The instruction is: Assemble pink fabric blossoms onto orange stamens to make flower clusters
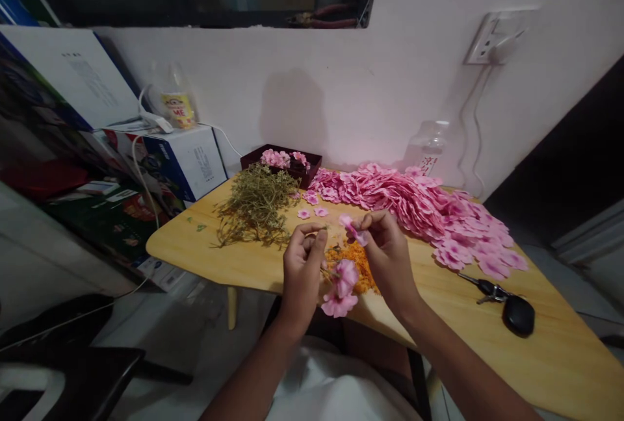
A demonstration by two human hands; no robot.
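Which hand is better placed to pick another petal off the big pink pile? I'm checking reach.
Probably the right hand: it pinches a pink petal nearest the petal pile. The left hand holds a flower stem, farther off.

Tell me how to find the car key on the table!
Start at the wooden table and follow the big pile of pink petals to its right end. Just below it, toward the table's front edge, lies the car key. It is the only black thing there, with small metal keys attached.

You are wearing a white garment (336, 388) over the lap; both forearms are showing bare, no sleeves, rings or watch.
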